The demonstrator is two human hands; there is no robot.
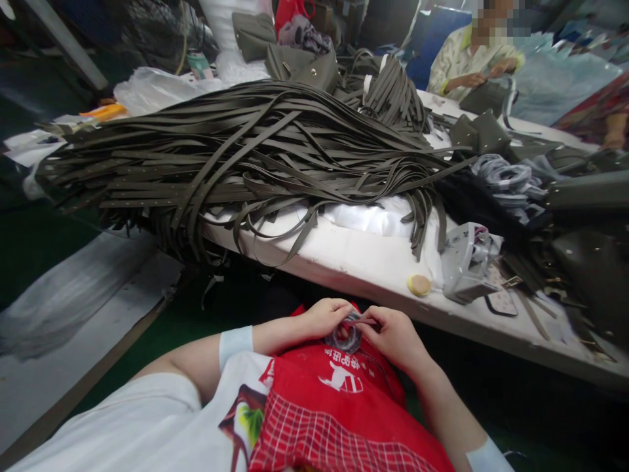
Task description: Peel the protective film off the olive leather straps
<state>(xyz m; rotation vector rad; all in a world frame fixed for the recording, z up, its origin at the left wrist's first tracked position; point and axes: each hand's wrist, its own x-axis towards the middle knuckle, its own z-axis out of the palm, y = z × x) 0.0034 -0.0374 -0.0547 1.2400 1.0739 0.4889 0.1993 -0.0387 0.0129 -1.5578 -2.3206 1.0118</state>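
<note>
Over my lap, against the red apron (314, 419), I hold a coiled grey ring (344, 339) that looks like a bundle of wound cord or chain in wrapping. My left hand (328, 319) is closed on the ring's upper left side. With thumb and forefinger, my right hand (393, 333) pinches a thin pinkish strip (364, 321) at the ring's upper right. What the strip is made of is too small to tell. Both hands are close together, just in front of the table edge.
A large heap of dark olive straps (275, 144) covers the white table (339, 252). Nearer me are a round yellowish disc (419, 284), a clear plastic container (470, 262) and a phone (501, 302). Grey coils (508, 180) and dark bags lie right. Across the table sits a person (472, 62).
</note>
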